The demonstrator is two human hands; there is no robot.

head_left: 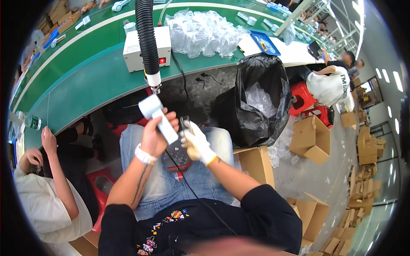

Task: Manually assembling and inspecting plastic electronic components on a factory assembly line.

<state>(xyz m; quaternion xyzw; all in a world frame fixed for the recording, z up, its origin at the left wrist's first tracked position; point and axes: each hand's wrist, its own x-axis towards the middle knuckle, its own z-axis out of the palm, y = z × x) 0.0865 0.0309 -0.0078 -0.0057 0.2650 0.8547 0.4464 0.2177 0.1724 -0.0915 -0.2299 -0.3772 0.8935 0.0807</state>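
My bare left hand [156, 135], a white watch on its wrist, grips a pale handheld device [167, 130] by its straight handle. The device has a short, round, drum-shaped head pointing up and left. Close beside it, my right hand [197, 144] wears a white glove with a tan palm and is closed around a slim dark tool [184, 122]. The tool's exact kind is hard to make out. Just above the device's head hangs a black ribbed hose [147, 40] with a white and metal end. Both hands are above my lap.
A green workbench [96, 72] carries a white box with a red switch [147, 49], a pile of clear plastic packaging [205, 34] and a blue tray [265, 43]. A black bin bag [260, 106] stands right, near cardboard boxes [310, 138]. A seated person [53, 200] is at left.
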